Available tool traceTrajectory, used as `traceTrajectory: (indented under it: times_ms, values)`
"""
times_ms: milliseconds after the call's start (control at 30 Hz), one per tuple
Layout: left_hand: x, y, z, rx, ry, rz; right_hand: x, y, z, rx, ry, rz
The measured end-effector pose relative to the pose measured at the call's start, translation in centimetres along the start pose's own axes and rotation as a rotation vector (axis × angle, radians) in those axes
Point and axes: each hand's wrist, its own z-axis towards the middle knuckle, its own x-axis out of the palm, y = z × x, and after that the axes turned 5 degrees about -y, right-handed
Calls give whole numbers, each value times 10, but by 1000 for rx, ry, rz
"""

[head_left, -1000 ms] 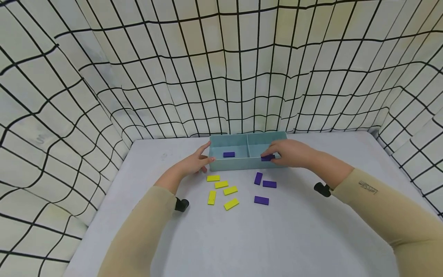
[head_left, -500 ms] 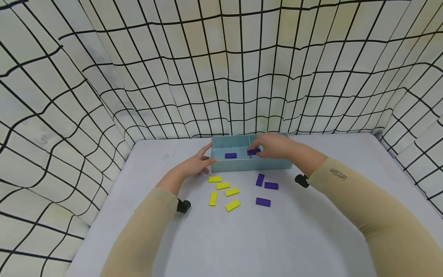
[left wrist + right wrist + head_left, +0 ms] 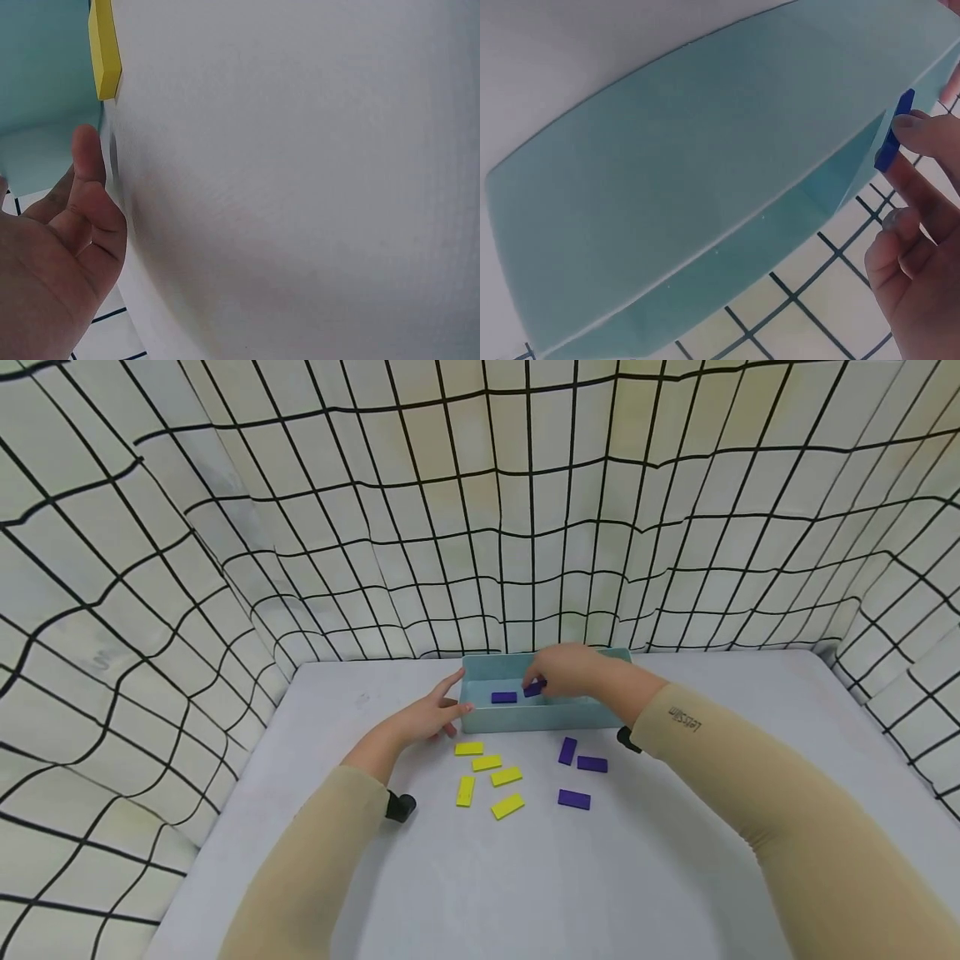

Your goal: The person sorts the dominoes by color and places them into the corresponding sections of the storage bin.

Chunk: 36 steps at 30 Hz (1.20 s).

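Observation:
A light blue two-compartment box (image 3: 551, 719) stands at the back of the table. My right hand (image 3: 572, 670) pinches a purple block (image 3: 533, 688) over the box, near the divider on the left compartment's side. In the right wrist view this block (image 3: 895, 133) looks blue, held between thumb and fingertips. Another purple block (image 3: 504, 697) lies in the left compartment. At the box's left end rests my left hand (image 3: 420, 718), its fingers extended and thumb touching the front corner. The left wrist view shows those fingers (image 3: 88, 154) beside the box wall, curled round nothing.
Several yellow blocks (image 3: 507, 776) lie loose on the white table (image 3: 480, 885) before the box's left half. Three purple blocks (image 3: 574, 799) lie to their right. A black net (image 3: 532, 535) over pale walls borders the back and sides.
My right hand has carried the purple block leftward, from the right compartment's front edge past the divider. My left hand stays at the box's left end. The loose blocks lie unmoved.

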Motion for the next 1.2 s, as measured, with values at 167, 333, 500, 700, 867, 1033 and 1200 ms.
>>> traceTrajectory:
  times_ms: [167,333,500,700,867,1033,1200]
  values:
    - [1,0,0,-2,0,-5,4,3,11,-5,29,-42]
    - [1,2,2,-6,5,-7,11,3,19,-4,47,-71]
    - [0,2,2,-18,4,-6,19,4,26,-26,41,-175]
    - [0,0,1,-22,13,-8,22,10,30,-58,16,-279]
    - [1,0,3,-17,12,-6,25,11,36,-45,17,-321]
    - [0,0,2,-4,7,1,28,10,43,-13,19,-320]
    - [-1,-1,-1,3,5,8,31,10,50,-27,10,-321]
